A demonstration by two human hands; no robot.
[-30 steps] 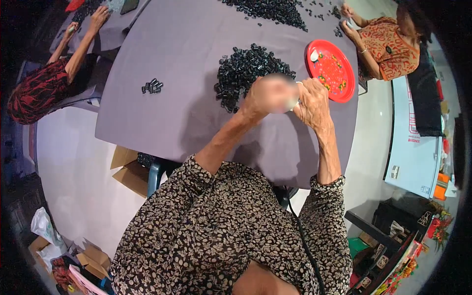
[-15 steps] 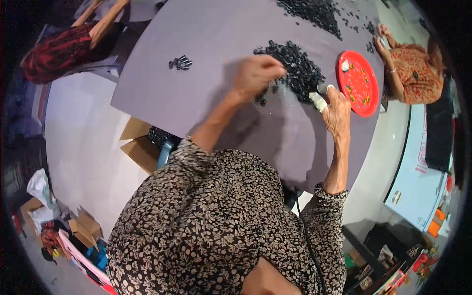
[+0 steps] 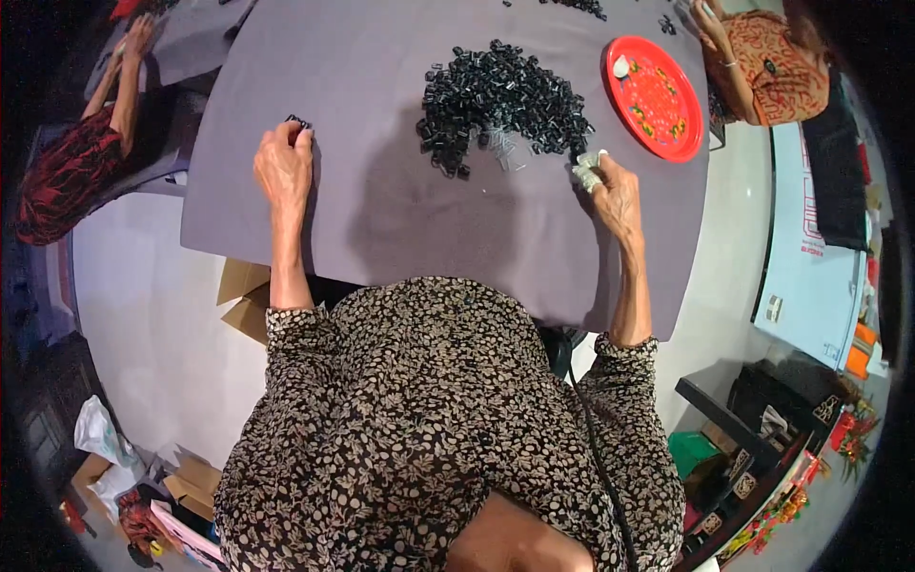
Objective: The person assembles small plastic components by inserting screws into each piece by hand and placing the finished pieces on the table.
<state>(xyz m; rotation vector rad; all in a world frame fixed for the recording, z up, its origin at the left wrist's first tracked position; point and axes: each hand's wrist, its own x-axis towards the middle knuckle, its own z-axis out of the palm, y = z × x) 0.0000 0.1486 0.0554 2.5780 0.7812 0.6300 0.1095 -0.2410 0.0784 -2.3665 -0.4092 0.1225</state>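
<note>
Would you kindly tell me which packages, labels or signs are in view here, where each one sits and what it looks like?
Cardboard boxes: on the floor under the table's near left edge, flat, brown.
Plastic bag: floor, lower left, crumpled, whitish.
Pale blue panel: far right, tall, with red print and a small white label near its lower edge.
Colourful packages: shelf at lower right, too small to describe.

Heaped small black parts (image 3: pixel 500 100) on table
</note>
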